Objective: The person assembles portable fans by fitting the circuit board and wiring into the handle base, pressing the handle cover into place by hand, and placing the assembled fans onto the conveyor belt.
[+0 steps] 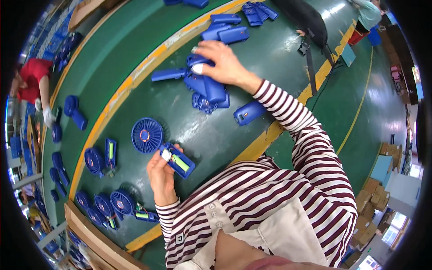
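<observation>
The left hand (162,173) grips an open blue handle (191,167) above the table (265,54) — green battery (182,162) inside, cover apparently still to go on. The right hand (225,65) bends over piled blue shells (215,90) — grasp unclear.

Bright glare streaks the green worktop (279,58); outer edges curve.
</observation>
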